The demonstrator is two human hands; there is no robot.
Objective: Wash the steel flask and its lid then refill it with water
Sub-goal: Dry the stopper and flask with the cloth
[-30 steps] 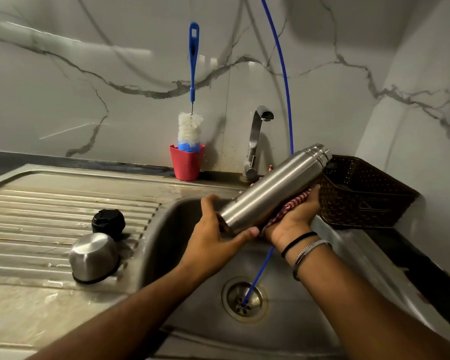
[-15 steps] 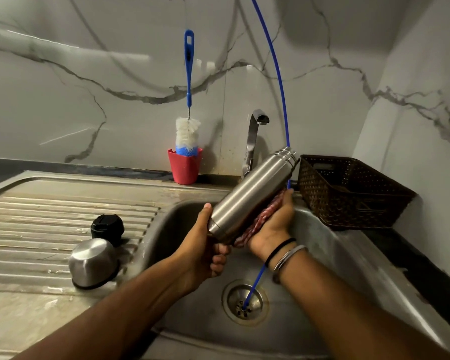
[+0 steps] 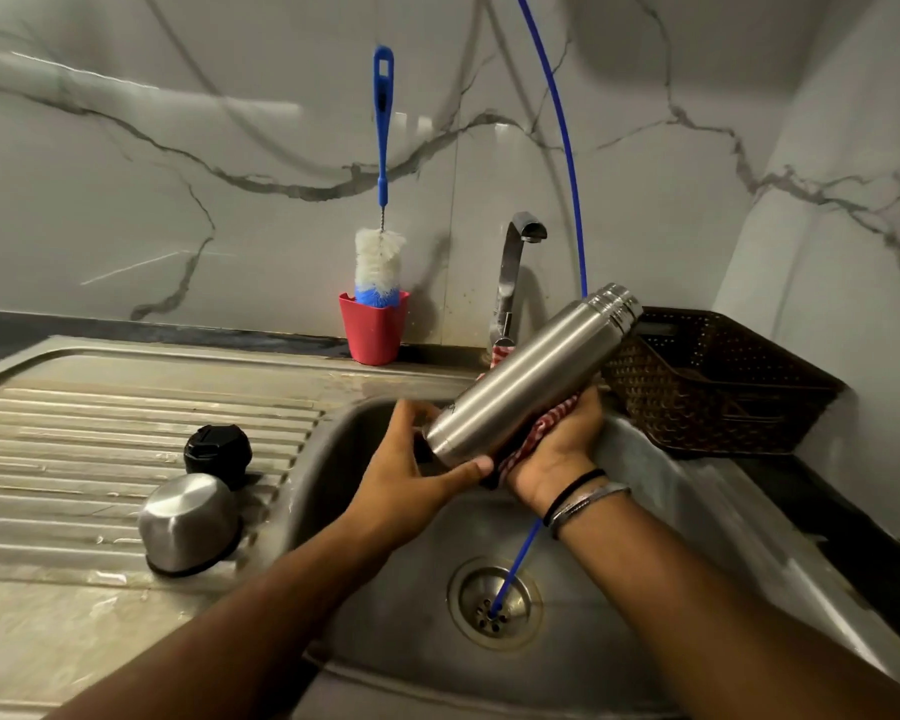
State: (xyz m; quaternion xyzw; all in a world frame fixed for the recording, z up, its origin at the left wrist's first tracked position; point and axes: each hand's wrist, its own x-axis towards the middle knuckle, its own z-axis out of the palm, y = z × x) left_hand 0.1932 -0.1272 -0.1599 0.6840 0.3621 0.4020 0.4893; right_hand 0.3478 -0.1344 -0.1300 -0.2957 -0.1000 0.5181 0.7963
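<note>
Here, above the steel sink basin (image 3: 365,449), the left hand (image 3: 406,491) gripped the tilted cylindrical steel flask (image 3: 531,379) by its base while the right hand (image 3: 557,444) pressed a red checked cloth (image 3: 533,433) against it; wet steel could slip.

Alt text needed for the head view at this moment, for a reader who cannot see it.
Over a steel sink, the left hand grips the base of a tilted steel flask while the right hand presses a red checked cloth under it. A steel cup lid and black stopper sit on the drainboard.
</note>
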